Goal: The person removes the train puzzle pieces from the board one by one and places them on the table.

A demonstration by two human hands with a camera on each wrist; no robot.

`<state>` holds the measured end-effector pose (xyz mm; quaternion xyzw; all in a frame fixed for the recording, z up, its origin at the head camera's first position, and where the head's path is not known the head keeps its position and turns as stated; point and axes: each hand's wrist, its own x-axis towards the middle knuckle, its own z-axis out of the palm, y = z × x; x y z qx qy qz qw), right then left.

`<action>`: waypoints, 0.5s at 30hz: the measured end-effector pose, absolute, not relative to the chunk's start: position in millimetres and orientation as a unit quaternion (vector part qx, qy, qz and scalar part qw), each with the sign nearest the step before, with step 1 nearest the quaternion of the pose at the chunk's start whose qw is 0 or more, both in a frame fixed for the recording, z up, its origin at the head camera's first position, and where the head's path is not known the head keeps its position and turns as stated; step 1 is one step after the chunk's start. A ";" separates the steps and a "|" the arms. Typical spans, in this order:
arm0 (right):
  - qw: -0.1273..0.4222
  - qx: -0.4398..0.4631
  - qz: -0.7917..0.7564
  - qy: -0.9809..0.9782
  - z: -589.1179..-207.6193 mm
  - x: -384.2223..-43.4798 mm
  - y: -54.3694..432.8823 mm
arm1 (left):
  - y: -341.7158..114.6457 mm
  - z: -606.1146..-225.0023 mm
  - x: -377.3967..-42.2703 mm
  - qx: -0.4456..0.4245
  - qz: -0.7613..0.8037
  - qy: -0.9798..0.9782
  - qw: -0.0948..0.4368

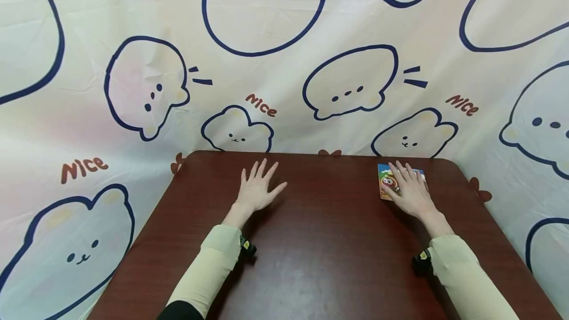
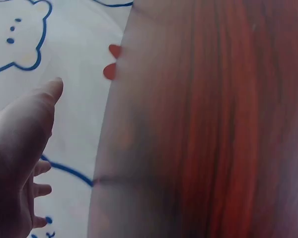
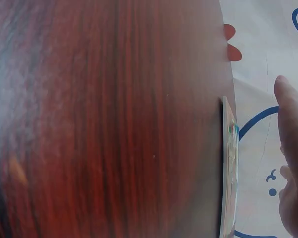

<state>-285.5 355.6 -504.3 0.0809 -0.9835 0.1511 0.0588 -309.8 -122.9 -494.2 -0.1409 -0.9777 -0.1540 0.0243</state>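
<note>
Spread wide, nothing clasped

Poises right grip (image 1: pixel 411 195) just above the picture board (image 1: pixel 388 182), with fingers straight and slightly apart, seemingly for alignment. Has it flat on the counter (image 1: pixel 329 216) directly beneath, presumably for stability. Holds left grip (image 1: pixel 256 192) bare and spread, well apart from it, perhaps for balance.

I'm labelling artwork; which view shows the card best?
The head view: the card shows its printed face, partly hidden by the right hand. The right wrist view catches it nearly edge-on; the left wrist view lacks it.
</note>
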 end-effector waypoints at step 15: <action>0.035 0.058 0.167 -0.984 -510.9 -278.5 379.5 | -25.8 -517.9 -303.4 -0.215 -0.159 -0.964 -0.019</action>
